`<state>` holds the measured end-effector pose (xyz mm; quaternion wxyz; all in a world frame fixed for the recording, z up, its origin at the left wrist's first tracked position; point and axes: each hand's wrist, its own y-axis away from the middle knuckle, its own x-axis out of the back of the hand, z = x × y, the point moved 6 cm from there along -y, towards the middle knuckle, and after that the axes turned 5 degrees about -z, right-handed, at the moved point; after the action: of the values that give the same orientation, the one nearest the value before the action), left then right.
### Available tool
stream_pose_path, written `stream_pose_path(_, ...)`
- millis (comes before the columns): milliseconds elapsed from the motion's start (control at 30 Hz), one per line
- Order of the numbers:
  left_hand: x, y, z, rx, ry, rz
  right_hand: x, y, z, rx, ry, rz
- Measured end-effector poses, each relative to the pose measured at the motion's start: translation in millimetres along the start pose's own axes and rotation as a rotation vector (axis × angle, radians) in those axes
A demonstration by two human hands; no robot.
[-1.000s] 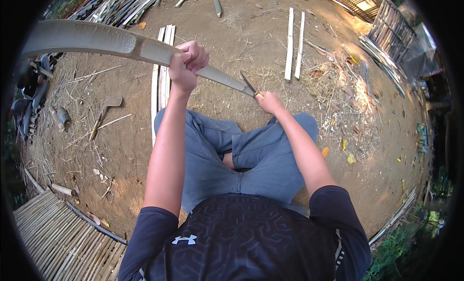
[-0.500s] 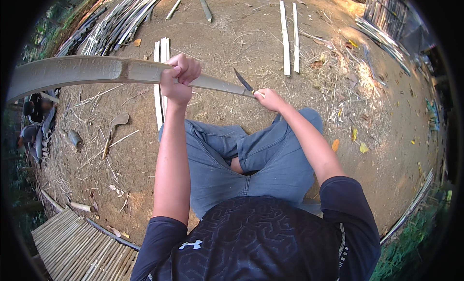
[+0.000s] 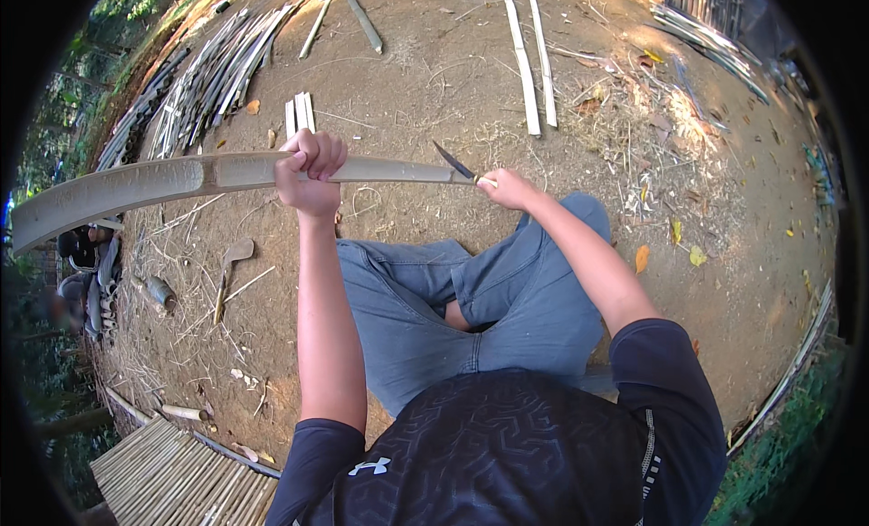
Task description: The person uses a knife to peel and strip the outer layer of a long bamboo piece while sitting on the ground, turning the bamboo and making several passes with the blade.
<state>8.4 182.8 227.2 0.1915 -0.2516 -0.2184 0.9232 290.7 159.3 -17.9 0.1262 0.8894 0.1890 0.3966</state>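
Observation:
A long pale split bamboo strip runs across in front of me, its wide end at the far left and its narrow end near my right hand. My left hand is wrapped round it, just right of a node. In my closed right hand is the handle of a knife; its dark blade points up and left and meets the strip's right end. Whether my right fingers also touch the strip is hidden. My bent legs are below the strip.
Piles of bamboo slats lie at the far left, and two pale slats lie ahead. A machete-like tool rests on the dirt at left. A bamboo-slat platform is at lower left. Shavings and leaves litter the right.
The strip's far-left end appears lower, and my left hand has shifted slightly left and down with it. The whole view has turned a little. My right hand still holds the knife at the strip's right end.

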Motion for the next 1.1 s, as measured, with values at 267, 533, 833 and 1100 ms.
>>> stream_pose_path(267,6,0,-7,0.014,0.032,0.044,7,1,-20,0.076,-0.037,0.038)
stream_pose_path(533,30,3,-4,0.018,0.066,0.121,3,-6,-24,-0.028,0.257,0.083)
stream_pose_path(833,33,2,2,0.017,0.051,0.091,-7,-18,-5,-0.067,0.298,0.078)
stream_pose_path(1100,28,-5,2,0.018,0.046,0.054,-5,-12,11,-0.145,0.106,0.018)
